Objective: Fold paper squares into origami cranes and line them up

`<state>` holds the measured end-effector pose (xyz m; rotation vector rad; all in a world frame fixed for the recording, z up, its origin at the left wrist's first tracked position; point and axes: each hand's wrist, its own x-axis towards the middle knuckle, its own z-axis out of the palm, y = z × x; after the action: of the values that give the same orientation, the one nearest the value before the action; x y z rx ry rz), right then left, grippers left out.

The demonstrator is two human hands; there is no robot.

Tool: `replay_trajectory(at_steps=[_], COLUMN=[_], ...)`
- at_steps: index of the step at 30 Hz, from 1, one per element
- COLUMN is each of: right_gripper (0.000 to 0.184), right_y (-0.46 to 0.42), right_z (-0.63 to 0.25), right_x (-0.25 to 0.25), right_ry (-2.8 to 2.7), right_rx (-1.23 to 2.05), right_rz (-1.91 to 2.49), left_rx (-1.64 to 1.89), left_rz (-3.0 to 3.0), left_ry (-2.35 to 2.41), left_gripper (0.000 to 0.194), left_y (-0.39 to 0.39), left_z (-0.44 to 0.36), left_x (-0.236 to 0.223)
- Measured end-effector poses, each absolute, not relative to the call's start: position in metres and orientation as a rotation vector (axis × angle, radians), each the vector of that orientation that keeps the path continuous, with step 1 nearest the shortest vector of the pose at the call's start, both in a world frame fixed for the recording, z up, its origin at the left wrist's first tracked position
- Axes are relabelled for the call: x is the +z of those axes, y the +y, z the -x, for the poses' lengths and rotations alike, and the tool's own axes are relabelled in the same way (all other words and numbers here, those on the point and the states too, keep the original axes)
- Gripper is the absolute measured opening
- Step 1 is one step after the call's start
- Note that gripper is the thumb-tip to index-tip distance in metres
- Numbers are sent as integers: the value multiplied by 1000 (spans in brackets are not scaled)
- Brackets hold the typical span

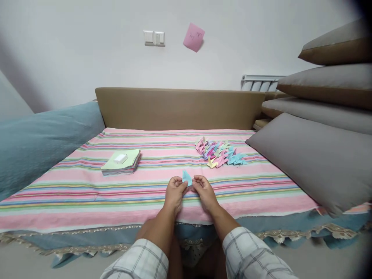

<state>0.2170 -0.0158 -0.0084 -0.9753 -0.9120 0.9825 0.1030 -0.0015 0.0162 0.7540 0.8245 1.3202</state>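
A small piece of folded light-blue paper (186,178) is held up between my two hands, over the front part of the striped cloth. My left hand (174,192) pinches its left side, the thumb lying across the lower part of the paper. At the paper's right edge, my right hand (205,192) has thumb and fingers closed on a corner. Beyond and to the right lies a heap of folded paper cranes (218,152) in pink, purple, yellow, green and blue. Left of my hands sits a stack of square paper sheets (129,162) with a small white block (120,158) on top.
The pink striped cloth (72,190) covers the seat. A brown backrest (180,109) closes the far side. Grey cushions (308,155) are piled at the right, and a blue-covered armrest (49,135) stands left. A pink note (193,37) and switches (154,38) are on the wall.
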Motion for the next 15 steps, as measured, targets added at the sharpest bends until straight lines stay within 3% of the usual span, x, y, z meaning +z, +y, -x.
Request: replay_trajectory(at_steps=[7, 15], right_gripper=[29, 28], right_y=[-8, -4], right_z=[-196, -192], right_x=[-6, -5], right_ry=[-962, -1077], right_rx=[1046, 883], right_rz=[981, 1004], left_rx=[1330, 1399], left_rz=[-641, -612], left_ry=[848, 787], left_gripper=[59, 47], left_y=[-4, 4], left_z=[-86, -91], left_x=[19, 16])
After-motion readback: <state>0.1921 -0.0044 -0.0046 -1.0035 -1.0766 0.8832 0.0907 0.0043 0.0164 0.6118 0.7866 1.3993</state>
